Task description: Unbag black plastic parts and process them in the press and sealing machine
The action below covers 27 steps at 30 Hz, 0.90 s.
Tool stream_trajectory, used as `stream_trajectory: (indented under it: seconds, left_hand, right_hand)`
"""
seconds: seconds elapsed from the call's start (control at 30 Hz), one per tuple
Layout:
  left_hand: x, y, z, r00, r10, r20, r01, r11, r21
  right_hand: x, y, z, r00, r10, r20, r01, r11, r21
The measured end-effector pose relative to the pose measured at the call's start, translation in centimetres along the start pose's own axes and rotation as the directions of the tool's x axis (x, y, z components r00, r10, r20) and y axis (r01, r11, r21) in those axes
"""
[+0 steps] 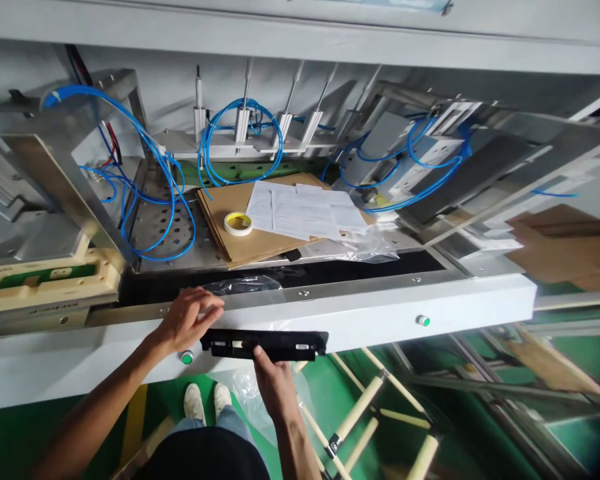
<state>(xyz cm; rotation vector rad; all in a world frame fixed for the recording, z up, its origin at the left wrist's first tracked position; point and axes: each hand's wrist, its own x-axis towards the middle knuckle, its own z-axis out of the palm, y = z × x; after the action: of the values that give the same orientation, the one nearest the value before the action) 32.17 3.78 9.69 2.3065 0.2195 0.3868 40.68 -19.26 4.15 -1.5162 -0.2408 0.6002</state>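
A long black plastic part (283, 345) with small light inserts hangs in front of the white machine edge (370, 320). My right hand (275, 380) grips it from below, the thumb lying on its near face and the other fingers mostly hidden behind. Just above the part's left end is my left hand (193, 317), its fingers bent and apart, and nothing shows between them. Clear plastic film (250, 285) lies on the dark strip behind that hand. More clear film (255, 393) hangs below the black part.
Cardboard sheets (240, 250) carry white papers (300, 210) and a tape roll (238, 224). Blue air hoses (205, 143) loop around metal cylinders behind. Green buttons (423, 321) sit on the front edge. A cream fixture (50, 277) stands left; a tube frame (360, 407) is below right.
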Motion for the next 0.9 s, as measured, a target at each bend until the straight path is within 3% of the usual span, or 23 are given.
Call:
stream_trajectory:
  seconds: [0.1,0.2,0.27,0.33,0.4,0.47,0.5,0.53,0.6,0.63,0.67,0.73,0.8,0.83,0.87,0.9]
  left_hand:
    - [-2.3,2.2,-0.8,0.96,-0.142,0.242,0.184,0.969,-0.164]
    - [-4.4,3.6,-1.2,0.893,-0.191,0.408,0.32,0.906,-0.276]
    - [-5.9,3.8,-1.6,0.91,-0.197,0.366,0.308,0.911,-0.274]
    - [-7.4,3.7,-2.1,0.956,-0.216,0.197,0.247,0.958,-0.146]
    - [-9.2,3.5,-2.6,0.972,-0.235,0.012,0.233,0.968,0.088]
    - [-11.0,3.4,-3.0,0.966,-0.219,-0.138,0.253,0.909,0.331]
    - [-11.8,3.4,-3.0,0.962,-0.188,-0.198,0.259,0.861,0.439]
    - [-12.7,3.4,-3.1,0.959,-0.141,-0.248,0.256,0.808,0.531]
    - [-14.2,3.6,-3.1,0.95,-0.032,-0.31,0.239,0.713,0.659]
    - [-14.9,3.7,-3.2,0.943,0.01,-0.332,0.238,0.675,0.698]
    - [-15.5,3.8,-3.3,0.936,0.039,-0.349,0.243,0.645,0.724]
    - [-16.7,3.7,-3.6,0.918,0.048,-0.395,0.287,0.607,0.741]
    - [-17.8,3.2,-3.8,0.867,0.054,-0.496,0.377,0.579,0.723]
    - [-18.5,2.7,-3.7,0.812,0.073,-0.58,0.443,0.571,0.692]
    - [-19.1,2.1,-3.5,0.723,0.098,-0.684,0.523,0.57,0.634]
    - [-19.7,1.4,-3.2,0.596,0.127,-0.793,0.606,0.577,0.548]
  right_hand:
    - [0.0,-2.1,-0.6,0.991,-0.007,0.136,0.03,0.986,-0.162]
    - [0.8,-3.7,-0.5,0.921,-0.051,0.387,0.134,0.973,-0.19]
    - [1.7,-4.2,-0.7,0.874,-0.121,0.471,0.208,0.968,-0.138]
    - [3.1,-4.5,-1.3,0.832,-0.244,0.499,0.321,0.944,-0.074]
    - [5.0,-5.1,-1.8,0.767,-0.387,0.512,0.497,0.863,-0.094]
    - [6.8,-6.2,-1.4,0.655,-0.514,0.554,0.709,0.673,-0.214]
    - [7.4,-6.8,-0.6,0.566,-0.562,0.603,0.807,0.528,-0.265]
    - [7.8,-7.4,0.6,0.45,-0.591,0.67,0.889,0.364,-0.276]
    - [7.8,-8.2,3.7,0.171,-0.548,0.819,0.985,0.063,-0.163]
    - [7.5,-8.2,5.4,0.047,-0.5,0.865,0.996,-0.045,-0.08]
    - [7.1,-8.0,7.0,-0.046,-0.457,0.888,0.992,-0.124,-0.012]
    - [6.5,-7.3,10.0,-0.14,-0.411,0.901,0.975,-0.214,0.054]
    - [6.4,-6.5,12.4,-0.166,-0.408,0.898,0.963,-0.262,0.06]
    - [6.5,-6.3,13.6,-0.17,-0.415,0.894,0.959,-0.278,0.054]
    - [6.7,-6.1,14.9,-0.168,-0.424,0.89,0.957,-0.288,0.043]
    - [6.9,-6.1,16.3,-0.156,-0.44,0.884,0.955,-0.297,0.02]
